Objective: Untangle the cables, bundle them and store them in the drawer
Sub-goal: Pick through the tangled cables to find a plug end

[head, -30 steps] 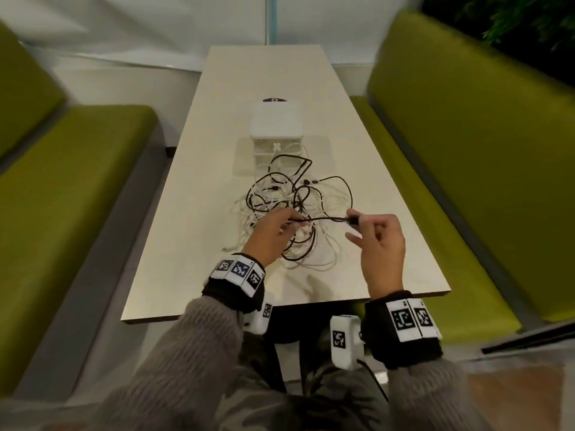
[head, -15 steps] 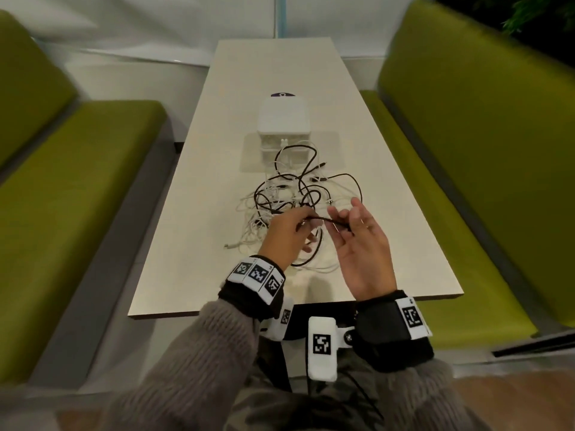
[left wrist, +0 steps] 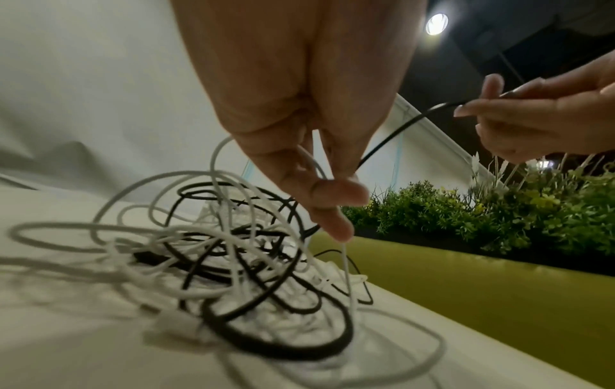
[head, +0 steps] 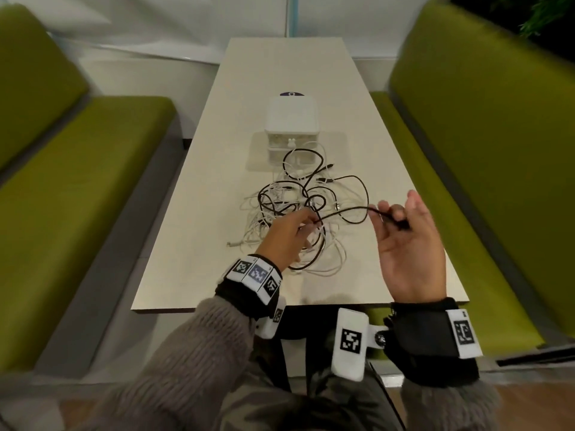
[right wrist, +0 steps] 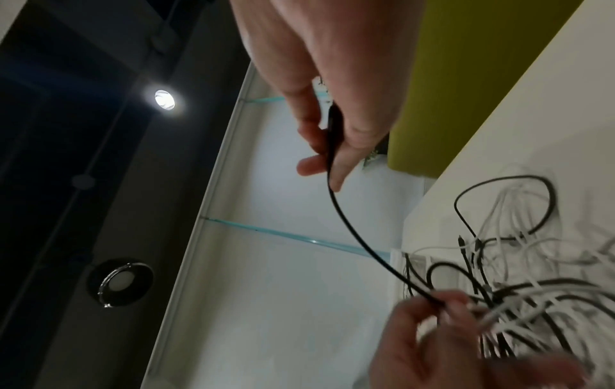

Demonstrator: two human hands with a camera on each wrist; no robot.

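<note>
A tangle of black and white cables (head: 298,213) lies on the pale table (head: 202,213) in front of a small white drawer box (head: 292,126). My left hand (head: 289,234) is lowered over the near side of the pile, its fingertips pinching a black cable (head: 342,211) together with white strands (left wrist: 233,237). My right hand (head: 404,231) is raised palm-up to the right and pinches the plug end of that same black cable (right wrist: 346,218), which spans in a shallow arc between both hands.
Green benches (head: 77,181) run along both sides of the table, the right bench (head: 482,150) close to my right hand. The far half of the table behind the drawer box holds a dark round mark (head: 292,94). Plants (left wrist: 499,210) stand behind the right bench.
My right hand has turned palm-up and pulled the black cable's end out to the right and upward, lengthening the free span. My left hand has stayed on the pile.
</note>
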